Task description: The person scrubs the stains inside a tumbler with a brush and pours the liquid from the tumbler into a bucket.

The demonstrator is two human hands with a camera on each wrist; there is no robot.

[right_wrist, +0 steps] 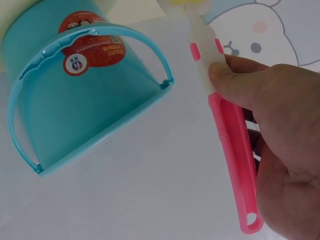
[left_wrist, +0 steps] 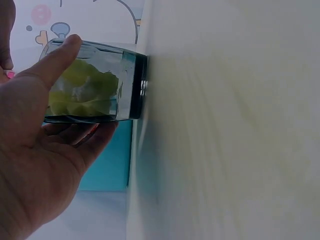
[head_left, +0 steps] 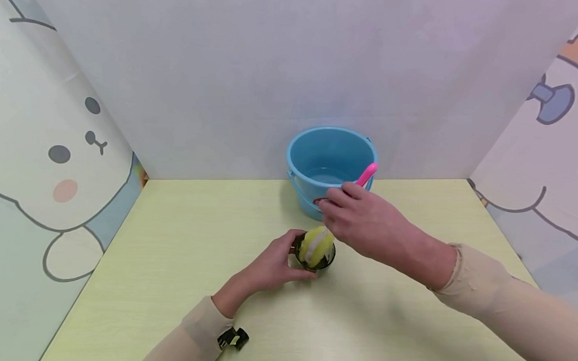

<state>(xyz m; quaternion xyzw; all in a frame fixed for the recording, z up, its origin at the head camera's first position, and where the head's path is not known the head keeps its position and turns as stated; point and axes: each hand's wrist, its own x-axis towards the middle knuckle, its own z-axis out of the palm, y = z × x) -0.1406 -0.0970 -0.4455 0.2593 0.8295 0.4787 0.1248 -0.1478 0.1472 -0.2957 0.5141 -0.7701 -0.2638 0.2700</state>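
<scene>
With my left hand, near the bottom centre of the head view, I grasp a dark, transparent drinking glass, thumb on one side and fingers on the other. Its base is at the pale yellow wooden counter; whether it rests fully flat, I cannot tell. My right hand, right of centre, grasps the pink and white plastic handle of a brush, whose yellow and white sponge head is inside the glass. Behind, at upper centre, stands a light blue plastic bucket.

In my judgement, the glass could tip or slide if I push the sponge sideways and my left grip is loose, or if the glass is wet. With too much force, the handle could also slip or bend.

In the right wrist view, at upper left, the bucket carries a red label with a white round logo. I read perhaps "BUCKET"; the smaller writing is unclear.
</scene>
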